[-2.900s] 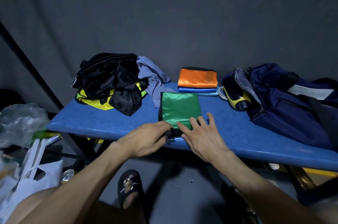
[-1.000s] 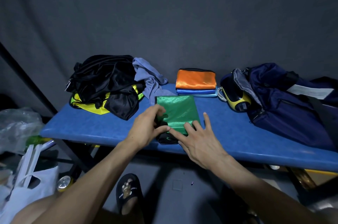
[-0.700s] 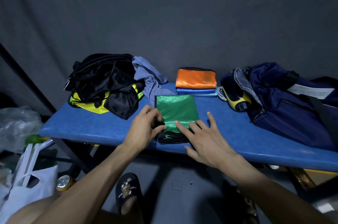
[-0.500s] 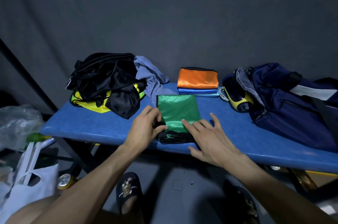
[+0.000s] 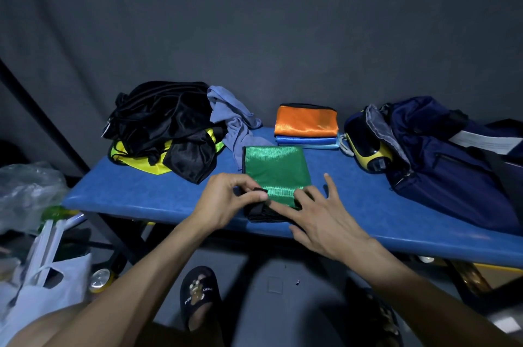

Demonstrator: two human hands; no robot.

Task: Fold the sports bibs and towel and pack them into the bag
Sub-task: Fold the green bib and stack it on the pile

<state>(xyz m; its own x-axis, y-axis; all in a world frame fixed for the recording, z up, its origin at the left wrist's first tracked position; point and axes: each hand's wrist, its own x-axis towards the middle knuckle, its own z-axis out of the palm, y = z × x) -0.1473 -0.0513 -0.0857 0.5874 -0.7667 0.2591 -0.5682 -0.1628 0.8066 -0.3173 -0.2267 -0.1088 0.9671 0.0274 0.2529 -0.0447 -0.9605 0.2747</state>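
The green bib (image 5: 276, 169) lies folded at the tabletop's (image 5: 141, 193) near edge. The left hand (image 5: 223, 200) pinches its black trim at the near left corner; the right hand (image 5: 319, 215) presses spread fingers (image 5: 304, 196) flat on it. Orange bib (image 5: 307, 121) and bag (image 5: 441, 157) sit behind.

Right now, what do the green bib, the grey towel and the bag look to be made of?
Green bib: thin glossy synthetic, likely polyester; it shines and shows a fine weave, with black trim.
Grey towel: soft matte cloth, maybe microfibre; it crumples with no sheen.
Bag: navy woven fabric, probably nylon; dull surface, stitched pocket.
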